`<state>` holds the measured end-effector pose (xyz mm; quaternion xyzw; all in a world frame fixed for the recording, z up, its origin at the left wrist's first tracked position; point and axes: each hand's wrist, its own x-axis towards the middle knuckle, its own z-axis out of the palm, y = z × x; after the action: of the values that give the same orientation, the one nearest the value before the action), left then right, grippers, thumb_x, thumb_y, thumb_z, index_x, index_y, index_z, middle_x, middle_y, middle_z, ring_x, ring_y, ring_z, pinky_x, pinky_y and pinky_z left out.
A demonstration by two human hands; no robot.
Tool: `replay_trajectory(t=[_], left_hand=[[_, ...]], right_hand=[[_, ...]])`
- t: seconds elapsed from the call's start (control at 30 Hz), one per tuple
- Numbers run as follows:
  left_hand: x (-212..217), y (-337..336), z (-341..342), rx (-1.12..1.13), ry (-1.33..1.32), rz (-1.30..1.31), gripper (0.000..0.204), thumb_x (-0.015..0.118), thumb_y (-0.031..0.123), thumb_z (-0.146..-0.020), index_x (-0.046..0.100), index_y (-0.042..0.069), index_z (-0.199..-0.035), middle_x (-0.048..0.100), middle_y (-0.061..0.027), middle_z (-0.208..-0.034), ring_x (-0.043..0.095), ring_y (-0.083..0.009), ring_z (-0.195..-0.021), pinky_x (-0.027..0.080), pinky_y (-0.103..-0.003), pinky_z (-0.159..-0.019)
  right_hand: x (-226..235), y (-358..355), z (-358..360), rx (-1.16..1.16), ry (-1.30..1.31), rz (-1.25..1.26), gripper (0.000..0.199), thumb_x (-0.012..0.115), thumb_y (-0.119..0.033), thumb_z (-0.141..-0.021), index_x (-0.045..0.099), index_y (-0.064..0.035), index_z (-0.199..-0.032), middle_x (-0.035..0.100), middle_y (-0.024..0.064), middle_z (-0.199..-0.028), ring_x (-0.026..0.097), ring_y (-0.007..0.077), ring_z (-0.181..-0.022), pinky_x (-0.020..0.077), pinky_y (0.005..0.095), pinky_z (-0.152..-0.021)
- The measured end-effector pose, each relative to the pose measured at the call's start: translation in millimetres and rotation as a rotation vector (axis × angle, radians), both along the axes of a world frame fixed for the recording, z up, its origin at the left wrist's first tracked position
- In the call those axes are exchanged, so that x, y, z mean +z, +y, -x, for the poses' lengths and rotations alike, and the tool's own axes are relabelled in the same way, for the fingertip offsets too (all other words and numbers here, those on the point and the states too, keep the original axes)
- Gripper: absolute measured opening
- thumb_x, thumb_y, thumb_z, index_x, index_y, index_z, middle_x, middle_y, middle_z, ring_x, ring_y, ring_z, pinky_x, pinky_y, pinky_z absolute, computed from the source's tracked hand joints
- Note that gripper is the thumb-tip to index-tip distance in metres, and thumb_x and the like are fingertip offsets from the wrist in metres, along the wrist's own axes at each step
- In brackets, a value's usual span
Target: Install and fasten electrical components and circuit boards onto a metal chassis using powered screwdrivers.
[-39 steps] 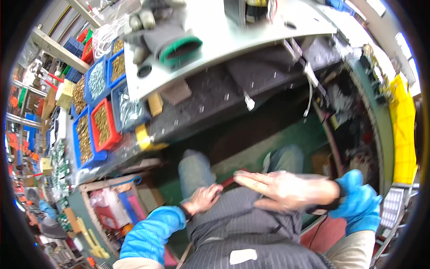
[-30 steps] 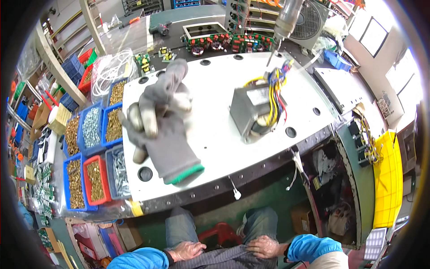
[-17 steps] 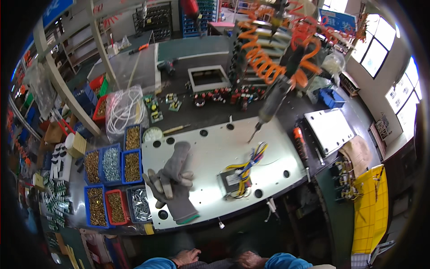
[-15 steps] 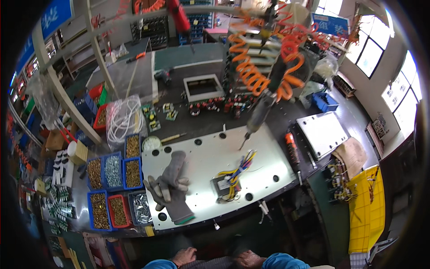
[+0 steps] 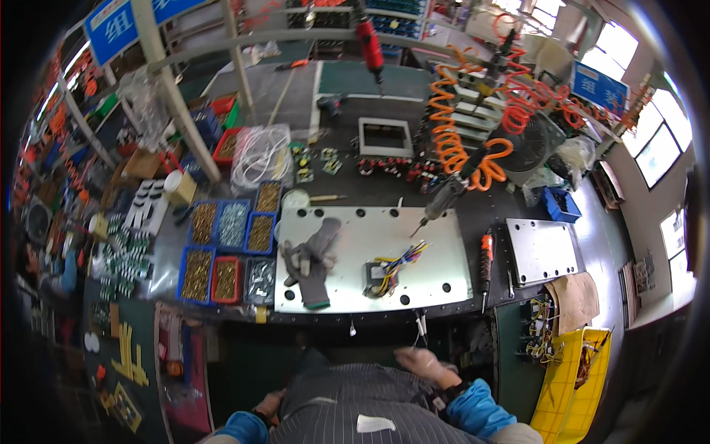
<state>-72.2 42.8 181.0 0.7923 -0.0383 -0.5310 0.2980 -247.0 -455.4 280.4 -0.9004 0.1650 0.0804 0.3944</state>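
My right hand (image 5: pixel 420 364) is in front of the apron, below the bench's front edge. Its fingers point left, loosely out, and I see nothing in them. Low beside the apron is my left hand (image 5: pixel 271 404), its fingers mostly hidden. Neither hand touches the bench. On the bench lies a large pale metal panel (image 5: pixel 355 259) with round black holes. Grey work gloves (image 5: pixel 312 260) rest on its left part. A small boxed part with a bundle of coloured wires (image 5: pixel 394 270) sits right of its middle. An electric screwdriver (image 5: pixel 444 198) hangs over the panel's far side.
Blue and red bins of screws (image 5: pixel 198 270) stand left of the panel. Right of it lie an orange-handled screwdriver (image 5: pixel 486 259) and a smaller metal plate (image 5: pixel 543 248). A yellow crate (image 5: pixel 569 385) is at lower right. An orange coiled hose (image 5: pixel 447 126) hangs overhead.
The view has shifted, so the bench sits higher and more of the apron shows. My hands have moved apart; the right one has risen toward the bench edge, the left is lower beside the apron.
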Motion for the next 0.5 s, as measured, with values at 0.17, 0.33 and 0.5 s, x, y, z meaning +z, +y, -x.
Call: replay_trajectory(t=[0.17,0.33,0.5], left_hand=[[-36.5,28.1,-21.0,0.732,-0.096,0.137,0.022,0.060,0.016,-0.095,0.068,0.000,-0.109,0.069,-0.0072,-0.105,0.063,-0.0152,-0.090,0.051,-0.031,-0.081],[-23.6,24.1,-110.0,0.930,-0.429,0.176,0.022,0.066,0.017,-0.093,0.061,0.005,-0.111,0.065,-0.0037,-0.093,0.061,-0.0149,-0.084,0.052,-0.030,-0.078],[120.6,-47.7,-184.5,0.640,-0.109,0.574,0.024,0.062,0.024,-0.100,0.065,0.004,-0.111,0.068,-0.0060,-0.100,0.064,-0.0141,-0.092,0.053,-0.028,-0.086]], right_hand=[[116.7,32.2,-134.3,0.127,-0.295,-0.025,0.024,0.061,-0.016,-0.095,0.065,-0.0055,-0.116,0.069,0.0179,-0.104,0.068,0.0360,-0.094,0.0554,0.0421,-0.079],[145.8,82.8,-225.9,0.108,-0.448,0.216,0.046,0.071,-0.006,-0.081,0.058,-0.0087,-0.125,0.060,0.0139,-0.107,0.065,0.0337,-0.092,0.0543,0.0429,-0.077],[127.8,90.9,-267.4,0.174,-0.497,0.455,0.046,0.069,0.000,-0.074,0.062,-0.0087,-0.118,0.060,0.0137,-0.108,0.064,0.0342,-0.095,0.0533,0.0439,-0.081]])
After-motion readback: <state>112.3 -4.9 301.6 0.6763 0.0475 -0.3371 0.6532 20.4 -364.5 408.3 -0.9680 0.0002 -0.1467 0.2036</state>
